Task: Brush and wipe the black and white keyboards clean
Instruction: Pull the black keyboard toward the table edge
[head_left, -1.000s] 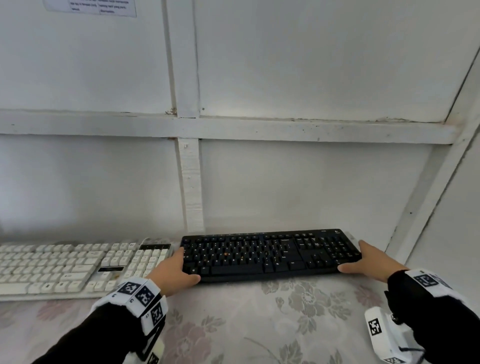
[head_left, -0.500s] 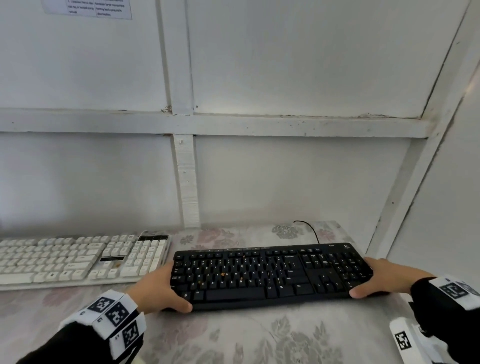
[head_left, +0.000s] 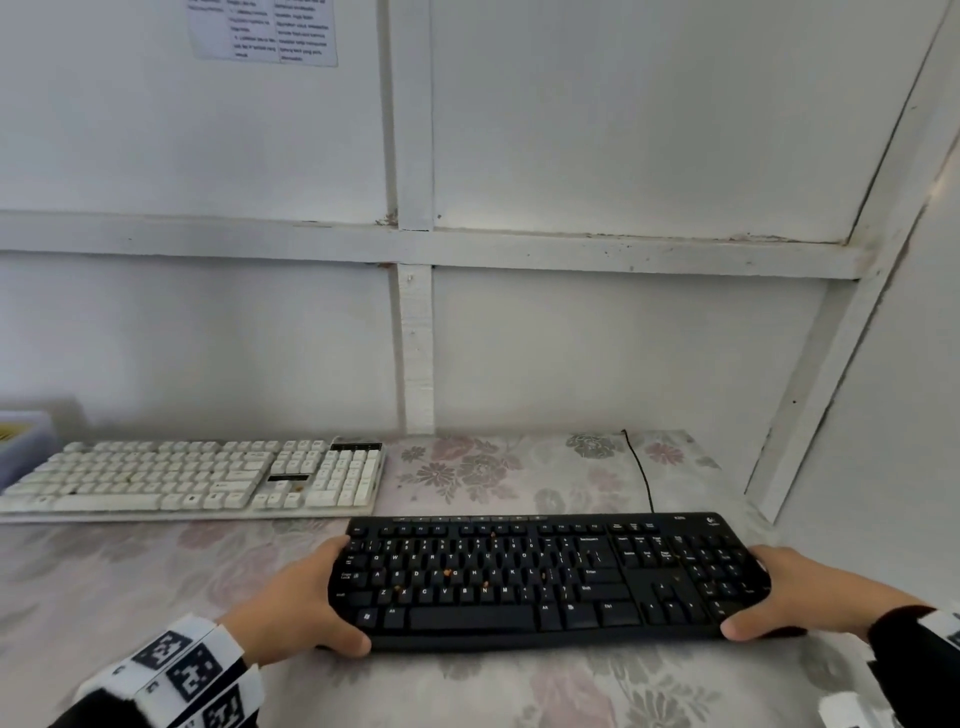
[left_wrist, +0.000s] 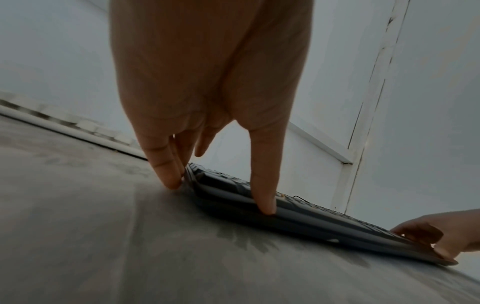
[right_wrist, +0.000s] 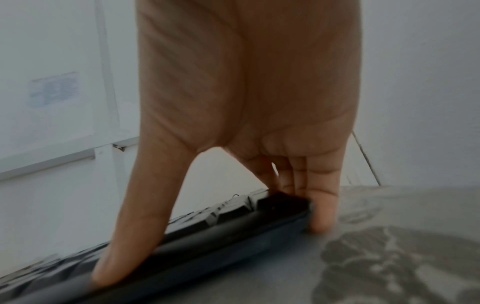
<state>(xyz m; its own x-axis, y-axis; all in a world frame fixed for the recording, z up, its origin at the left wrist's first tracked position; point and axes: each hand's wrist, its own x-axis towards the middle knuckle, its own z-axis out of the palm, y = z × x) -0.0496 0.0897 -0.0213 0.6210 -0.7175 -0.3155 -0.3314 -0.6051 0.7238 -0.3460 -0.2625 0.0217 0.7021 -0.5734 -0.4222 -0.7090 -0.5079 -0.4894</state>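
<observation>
Two hands — left hand (head_left: 298, 608), right hand (head_left: 810, 597) — hold one black keyboard (head_left: 550, 577).

Person wearing black long sleeves on both arms. Left sleeve (head_left: 104, 714) ending in white wristband (head_left: 192, 670) printed with square black-and-white coded markers, several showing side by side. Right sleeve (head_left: 906, 654) carrying similar white marker band (head_left: 948, 631), mostly cut off by frame edge. White boxy device (head_left: 852, 712) showing below right wrist. Left hand (head_left: 296, 608) and right hand (head_left: 800, 597) going bare, no gloves or rings showing.
</observation>
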